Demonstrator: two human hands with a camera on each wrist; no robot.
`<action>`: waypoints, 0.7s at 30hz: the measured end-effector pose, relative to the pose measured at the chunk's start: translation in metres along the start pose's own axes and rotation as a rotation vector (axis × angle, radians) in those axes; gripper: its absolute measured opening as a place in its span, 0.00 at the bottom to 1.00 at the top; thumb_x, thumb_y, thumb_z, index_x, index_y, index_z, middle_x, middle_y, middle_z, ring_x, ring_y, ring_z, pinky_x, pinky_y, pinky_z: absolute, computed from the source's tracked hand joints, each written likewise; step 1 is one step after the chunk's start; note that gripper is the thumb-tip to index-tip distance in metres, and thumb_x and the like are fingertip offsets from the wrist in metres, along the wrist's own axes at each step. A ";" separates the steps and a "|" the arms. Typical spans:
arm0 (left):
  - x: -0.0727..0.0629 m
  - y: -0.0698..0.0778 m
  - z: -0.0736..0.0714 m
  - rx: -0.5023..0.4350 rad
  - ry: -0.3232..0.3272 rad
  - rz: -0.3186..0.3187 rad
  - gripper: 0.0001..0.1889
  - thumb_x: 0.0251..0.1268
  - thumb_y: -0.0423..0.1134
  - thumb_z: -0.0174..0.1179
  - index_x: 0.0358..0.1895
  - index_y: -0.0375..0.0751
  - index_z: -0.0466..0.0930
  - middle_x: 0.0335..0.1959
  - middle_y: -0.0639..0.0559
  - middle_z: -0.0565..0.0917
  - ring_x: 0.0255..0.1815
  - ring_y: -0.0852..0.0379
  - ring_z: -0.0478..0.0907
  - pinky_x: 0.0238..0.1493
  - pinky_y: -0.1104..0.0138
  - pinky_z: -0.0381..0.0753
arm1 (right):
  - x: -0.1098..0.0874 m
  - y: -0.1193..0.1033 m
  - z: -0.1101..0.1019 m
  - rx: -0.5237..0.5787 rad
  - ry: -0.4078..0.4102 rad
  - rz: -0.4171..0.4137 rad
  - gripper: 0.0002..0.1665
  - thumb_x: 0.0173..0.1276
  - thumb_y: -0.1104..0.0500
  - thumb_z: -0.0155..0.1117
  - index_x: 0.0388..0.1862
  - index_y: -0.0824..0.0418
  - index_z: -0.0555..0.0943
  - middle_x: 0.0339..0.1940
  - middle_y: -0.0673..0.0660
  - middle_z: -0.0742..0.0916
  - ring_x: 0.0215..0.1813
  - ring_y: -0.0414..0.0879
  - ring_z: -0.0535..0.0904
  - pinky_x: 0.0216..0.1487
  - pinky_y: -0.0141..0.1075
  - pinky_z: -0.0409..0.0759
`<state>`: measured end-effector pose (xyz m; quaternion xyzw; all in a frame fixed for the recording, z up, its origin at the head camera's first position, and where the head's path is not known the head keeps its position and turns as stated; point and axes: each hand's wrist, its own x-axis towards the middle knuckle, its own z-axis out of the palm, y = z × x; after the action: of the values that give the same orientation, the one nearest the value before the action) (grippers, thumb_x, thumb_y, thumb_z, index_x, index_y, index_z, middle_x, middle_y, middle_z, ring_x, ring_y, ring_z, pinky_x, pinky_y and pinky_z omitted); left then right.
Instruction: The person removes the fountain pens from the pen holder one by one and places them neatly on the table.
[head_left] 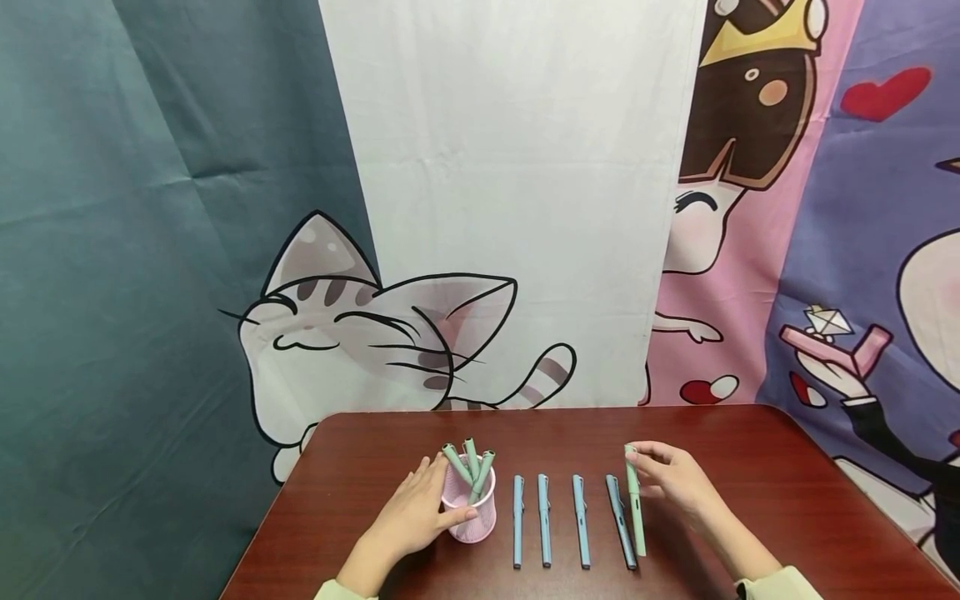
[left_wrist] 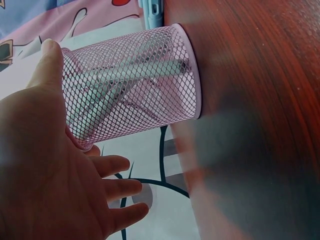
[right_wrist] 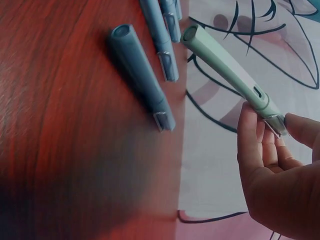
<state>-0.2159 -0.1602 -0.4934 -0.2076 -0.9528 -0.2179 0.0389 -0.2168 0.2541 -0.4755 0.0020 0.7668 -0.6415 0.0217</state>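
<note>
A pink mesh pen holder (head_left: 475,525) stands upright on the table with three green pens (head_left: 472,460) leaning inside it. My left hand (head_left: 415,508) holds the pen holder near its rim, thumb across the front and index finger on the other side; in the left wrist view the remaining fingers are spread beyond it. By its clip end, a light green pen (right_wrist: 225,70) is pinched between the thumb and fingers of my right hand (head_left: 675,479). It points down, just right of the rightmost blue pen (head_left: 621,521), and appears raised off the table in the right wrist view.
Several blue pens lie in a row between the hands, among them one (head_left: 517,521) nearest the pen holder, then another (head_left: 544,521) and a third (head_left: 581,521). Behind the dark red wooden table (head_left: 360,450) hangs a printed cloth (head_left: 525,208).
</note>
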 end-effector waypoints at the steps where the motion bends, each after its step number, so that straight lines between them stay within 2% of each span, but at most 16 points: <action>1: 0.000 0.000 0.000 0.001 0.002 0.002 0.57 0.61 0.74 0.56 0.77 0.28 0.57 0.76 0.30 0.63 0.78 0.31 0.56 0.74 0.38 0.59 | 0.000 0.002 -0.001 0.004 0.000 0.004 0.28 0.75 0.56 0.63 0.65 0.74 0.73 0.43 0.52 0.86 0.44 0.47 0.84 0.44 0.44 0.88; 9: 0.001 -0.002 0.003 0.007 0.011 0.005 0.57 0.60 0.75 0.55 0.77 0.29 0.56 0.76 0.30 0.63 0.78 0.31 0.57 0.73 0.38 0.59 | 0.005 0.014 -0.012 0.065 -0.011 0.058 0.25 0.74 0.57 0.65 0.61 0.73 0.76 0.39 0.51 0.85 0.38 0.45 0.83 0.42 0.43 0.88; 15: 0.001 -0.003 0.004 0.002 0.012 0.004 0.57 0.60 0.76 0.55 0.77 0.29 0.57 0.76 0.30 0.63 0.78 0.30 0.57 0.73 0.38 0.59 | 0.009 0.024 -0.019 0.067 -0.009 0.109 0.24 0.72 0.56 0.66 0.59 0.71 0.78 0.38 0.50 0.84 0.39 0.44 0.82 0.40 0.43 0.88; 21: 0.002 -0.003 0.004 -0.003 0.009 -0.007 0.57 0.60 0.76 0.55 0.78 0.31 0.56 0.76 0.31 0.63 0.78 0.31 0.56 0.74 0.39 0.59 | 0.014 0.033 -0.025 0.067 -0.029 0.120 0.24 0.73 0.56 0.66 0.59 0.72 0.78 0.37 0.51 0.85 0.38 0.45 0.81 0.40 0.44 0.88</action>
<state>-0.2184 -0.1602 -0.4981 -0.2033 -0.9530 -0.2205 0.0420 -0.2302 0.2842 -0.5042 0.0394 0.7429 -0.6644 0.0711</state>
